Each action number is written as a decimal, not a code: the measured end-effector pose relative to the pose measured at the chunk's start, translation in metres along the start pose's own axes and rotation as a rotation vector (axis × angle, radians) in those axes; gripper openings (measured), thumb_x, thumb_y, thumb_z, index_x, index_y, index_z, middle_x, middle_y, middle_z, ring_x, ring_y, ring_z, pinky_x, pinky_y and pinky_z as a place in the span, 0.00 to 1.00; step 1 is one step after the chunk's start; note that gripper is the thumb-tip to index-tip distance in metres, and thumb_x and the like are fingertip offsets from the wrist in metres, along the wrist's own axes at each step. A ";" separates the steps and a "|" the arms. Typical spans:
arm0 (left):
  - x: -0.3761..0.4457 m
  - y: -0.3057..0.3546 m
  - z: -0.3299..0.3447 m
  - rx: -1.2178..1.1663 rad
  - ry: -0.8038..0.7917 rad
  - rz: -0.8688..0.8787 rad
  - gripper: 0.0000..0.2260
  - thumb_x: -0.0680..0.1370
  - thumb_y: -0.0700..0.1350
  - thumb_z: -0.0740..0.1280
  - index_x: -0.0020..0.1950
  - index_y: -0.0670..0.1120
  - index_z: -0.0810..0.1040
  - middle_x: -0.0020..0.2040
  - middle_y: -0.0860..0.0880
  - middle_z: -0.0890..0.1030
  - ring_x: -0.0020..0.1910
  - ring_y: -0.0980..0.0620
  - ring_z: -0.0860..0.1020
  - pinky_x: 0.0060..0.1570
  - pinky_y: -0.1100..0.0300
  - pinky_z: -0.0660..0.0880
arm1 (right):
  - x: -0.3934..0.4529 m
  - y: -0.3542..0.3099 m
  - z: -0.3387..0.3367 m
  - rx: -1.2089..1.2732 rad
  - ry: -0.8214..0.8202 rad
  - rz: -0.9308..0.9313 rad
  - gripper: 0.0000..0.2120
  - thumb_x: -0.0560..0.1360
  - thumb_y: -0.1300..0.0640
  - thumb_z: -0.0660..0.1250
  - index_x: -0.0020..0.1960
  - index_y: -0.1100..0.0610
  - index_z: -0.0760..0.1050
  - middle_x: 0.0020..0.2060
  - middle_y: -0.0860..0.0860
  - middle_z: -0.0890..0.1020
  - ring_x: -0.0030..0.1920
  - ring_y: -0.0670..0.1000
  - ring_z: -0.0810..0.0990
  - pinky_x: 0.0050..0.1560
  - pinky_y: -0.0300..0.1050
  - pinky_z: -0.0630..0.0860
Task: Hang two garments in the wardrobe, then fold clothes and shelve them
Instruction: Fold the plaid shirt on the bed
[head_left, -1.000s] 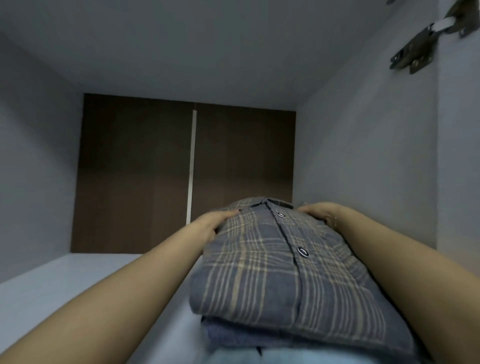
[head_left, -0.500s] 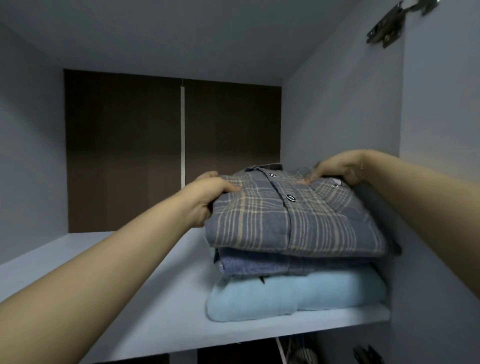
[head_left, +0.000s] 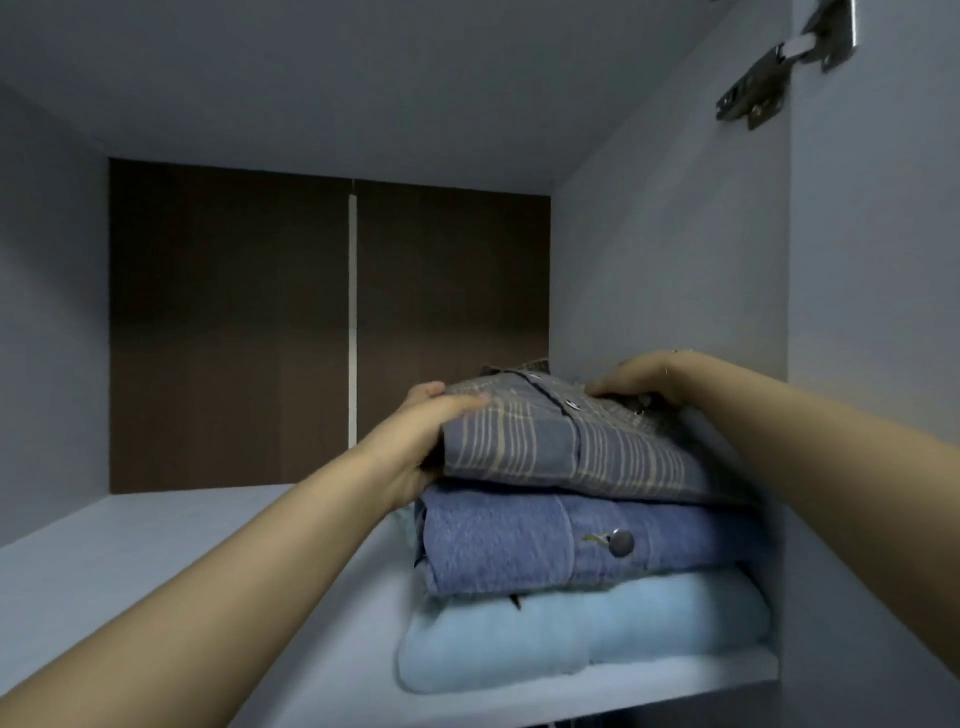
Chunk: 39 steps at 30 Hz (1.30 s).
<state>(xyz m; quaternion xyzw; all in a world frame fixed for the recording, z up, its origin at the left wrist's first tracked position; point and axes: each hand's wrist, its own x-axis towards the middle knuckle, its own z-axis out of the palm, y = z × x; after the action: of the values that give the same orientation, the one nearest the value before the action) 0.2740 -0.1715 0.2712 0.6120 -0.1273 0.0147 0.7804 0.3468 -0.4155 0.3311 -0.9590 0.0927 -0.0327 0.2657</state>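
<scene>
A folded grey-blue plaid shirt (head_left: 566, 447) lies on top of a stack on the wardrobe shelf (head_left: 156, 561). Under it are a folded blue garment (head_left: 519, 545) with a button and a folded light blue garment (head_left: 571, 629). My left hand (head_left: 421, 441) grips the plaid shirt's left edge, thumb on top and fingers underneath. Curled over the shirt's far right corner, near the collar, is my right hand (head_left: 639, 379). The stack stands against the right wall of the compartment.
The compartment has grey side walls (head_left: 665, 291), a grey ceiling and a dark brown back panel (head_left: 234, 322). A metal door hinge (head_left: 763, 88) is fixed at the upper right. The shelf to the left of the stack is bare.
The view has dropped and pulled back, so the stack's front and the shelf edge now show. Both hands stay on the plaid shirt, which sits lower on the stack.
</scene>
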 end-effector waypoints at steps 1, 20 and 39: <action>-0.008 0.002 0.000 0.026 -0.018 0.022 0.27 0.76 0.39 0.69 0.72 0.44 0.62 0.52 0.44 0.78 0.42 0.50 0.80 0.28 0.63 0.78 | -0.004 0.000 0.000 0.005 0.011 0.001 0.21 0.78 0.40 0.62 0.52 0.59 0.73 0.41 0.59 0.77 0.38 0.55 0.74 0.45 0.46 0.75; -0.067 -0.007 -0.024 0.124 -0.044 0.024 0.20 0.67 0.50 0.75 0.52 0.41 0.76 0.31 0.47 0.79 0.23 0.55 0.75 0.24 0.66 0.74 | -0.065 -0.050 0.006 -0.249 0.099 -0.659 0.34 0.75 0.30 0.57 0.75 0.47 0.64 0.76 0.47 0.62 0.76 0.49 0.59 0.73 0.46 0.52; -0.115 -0.044 -0.035 0.423 0.027 0.590 0.05 0.76 0.39 0.70 0.40 0.41 0.78 0.41 0.43 0.74 0.33 0.57 0.70 0.37 0.68 0.69 | -0.080 -0.062 0.076 -0.275 -0.122 -0.633 0.27 0.80 0.38 0.56 0.75 0.49 0.65 0.75 0.48 0.64 0.75 0.50 0.60 0.76 0.45 0.51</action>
<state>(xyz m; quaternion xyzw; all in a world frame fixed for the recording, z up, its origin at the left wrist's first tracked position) 0.1774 -0.1339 0.1968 0.6966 -0.2821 0.2732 0.6005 0.2868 -0.3090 0.2968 -0.9673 -0.2217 -0.0432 0.1158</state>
